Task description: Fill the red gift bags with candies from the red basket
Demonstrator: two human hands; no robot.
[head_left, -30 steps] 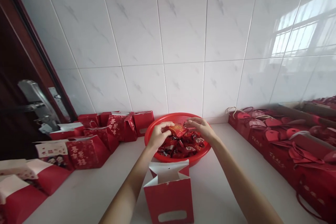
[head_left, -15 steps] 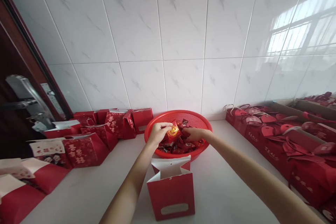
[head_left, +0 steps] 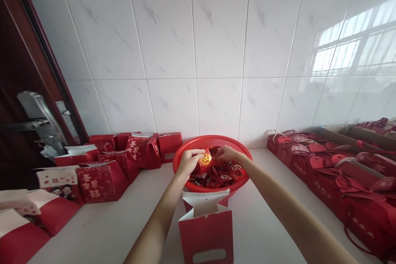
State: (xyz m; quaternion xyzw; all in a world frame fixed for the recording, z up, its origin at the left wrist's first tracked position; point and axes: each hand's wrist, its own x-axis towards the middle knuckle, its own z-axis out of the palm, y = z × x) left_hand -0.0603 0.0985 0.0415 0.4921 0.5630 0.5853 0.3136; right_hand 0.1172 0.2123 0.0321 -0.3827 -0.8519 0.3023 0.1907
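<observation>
A red plastic basket point(head_left: 182, 152) holds many dark red wrapped sweets point(head_left: 218, 177). Over its left side, my left hand point(head_left: 189, 164) pinches a shiny red packet point(head_left: 205, 160) with a gold character on it. My right hand point(head_left: 229, 154) is inside the basket's right half, fingertips bent together among the sweets; what they hold, if anything, is hidden. In front of the basket, close to me, stands a red paper gift box point(head_left: 206, 231), its top open and its inside white.
Several red gift boxes point(head_left: 102, 181) stand in rows on the left, near a dark door with a metal handle point(head_left: 40, 119). Rows of red boxes with ribbons and cords point(head_left: 328, 181) line the right. A tiled wall point(head_left: 216, 107) rises behind the basket.
The view has tilted up slightly. My right hand has lifted a little from among the sweets and moved closer to the packet. My left hand keeps its hold on the packet.
</observation>
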